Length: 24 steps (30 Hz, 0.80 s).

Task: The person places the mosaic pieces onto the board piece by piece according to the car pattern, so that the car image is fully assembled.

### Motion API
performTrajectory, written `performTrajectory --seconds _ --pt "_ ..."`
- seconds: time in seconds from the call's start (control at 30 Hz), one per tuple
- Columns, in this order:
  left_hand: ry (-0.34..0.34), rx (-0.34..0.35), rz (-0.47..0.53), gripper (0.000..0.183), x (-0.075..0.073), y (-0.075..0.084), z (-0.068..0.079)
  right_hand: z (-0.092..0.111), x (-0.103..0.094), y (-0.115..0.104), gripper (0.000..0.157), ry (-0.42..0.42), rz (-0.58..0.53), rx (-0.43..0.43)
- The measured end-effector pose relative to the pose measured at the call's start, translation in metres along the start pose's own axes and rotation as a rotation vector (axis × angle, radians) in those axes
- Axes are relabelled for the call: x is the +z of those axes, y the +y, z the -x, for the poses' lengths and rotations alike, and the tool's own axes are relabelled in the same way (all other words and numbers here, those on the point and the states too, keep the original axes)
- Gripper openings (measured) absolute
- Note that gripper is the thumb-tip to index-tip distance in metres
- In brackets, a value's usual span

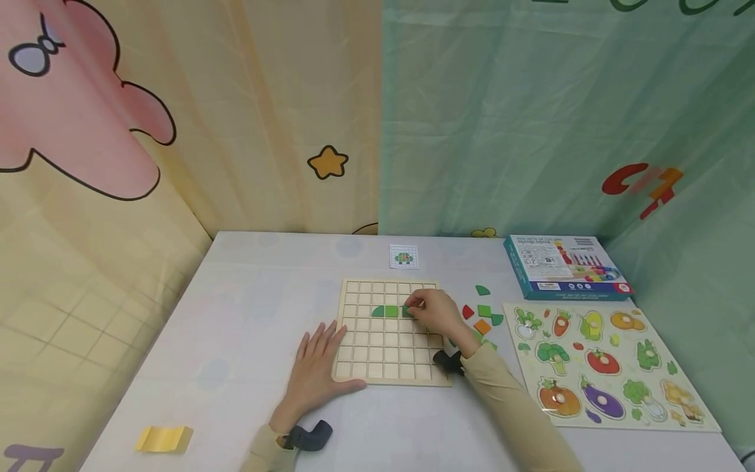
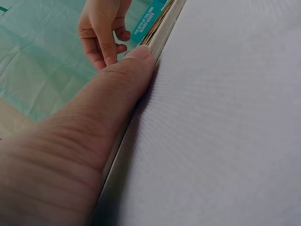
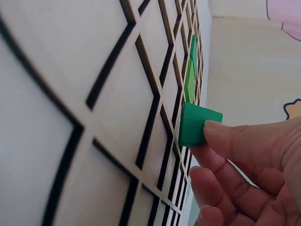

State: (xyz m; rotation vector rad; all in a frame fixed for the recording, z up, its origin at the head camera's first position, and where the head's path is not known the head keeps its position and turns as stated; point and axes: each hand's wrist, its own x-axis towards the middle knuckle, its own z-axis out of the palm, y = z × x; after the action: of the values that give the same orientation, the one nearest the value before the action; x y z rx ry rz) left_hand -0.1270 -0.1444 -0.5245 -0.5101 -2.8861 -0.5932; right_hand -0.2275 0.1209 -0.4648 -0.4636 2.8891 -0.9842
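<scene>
My right hand (image 1: pixel 435 311) pinches a dark green tile (image 3: pixel 194 123) between thumb and fingers over the wooden grid board (image 1: pixel 385 381). In the right wrist view the tile is tilted, with its lower edge close to the grid. To its left in the head view, a light green square tile (image 1: pixel 391 311) and a dark green quarter-round tile (image 1: pixel 378 311) sit side by side in cells of one row. My left hand (image 1: pixel 316 367) rests with fingers spread at the board's lower left corner; its thumb (image 2: pixel 108 94) lies along the near edge.
Loose green, red and orange tiles, an orange one (image 1: pixel 482 326) among them, lie right of the board. A small picture card (image 1: pixel 404 257) lies behind it. Farther right are a vegetable puzzle board (image 1: pixel 575 328) and a box (image 1: pixel 566 269). Yellow folded paper (image 1: pixel 164 440) lies front left.
</scene>
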Motion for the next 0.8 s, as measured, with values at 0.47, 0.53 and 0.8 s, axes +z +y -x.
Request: performTrajectory --seconds 0.47,0.53,0.8 --pt "-0.007 -0.003 -0.008 0.11 -0.0018 0.0025 0.0004 -0.0046 0.0039 -0.0015 0.005 0.035 0.041 0.011" --pt "-0.009 -0.004 -0.007 0.11 -0.0021 0.0028 0.0003 -0.005 0.0037 -0.0024 0.006 0.031 0.052 0.023" --pt "-0.008 -0.006 -0.009 0.11 -0.0006 0.0016 0.0003 -0.005 0.004 -0.006 0.009 0.031 0.116 0.043"
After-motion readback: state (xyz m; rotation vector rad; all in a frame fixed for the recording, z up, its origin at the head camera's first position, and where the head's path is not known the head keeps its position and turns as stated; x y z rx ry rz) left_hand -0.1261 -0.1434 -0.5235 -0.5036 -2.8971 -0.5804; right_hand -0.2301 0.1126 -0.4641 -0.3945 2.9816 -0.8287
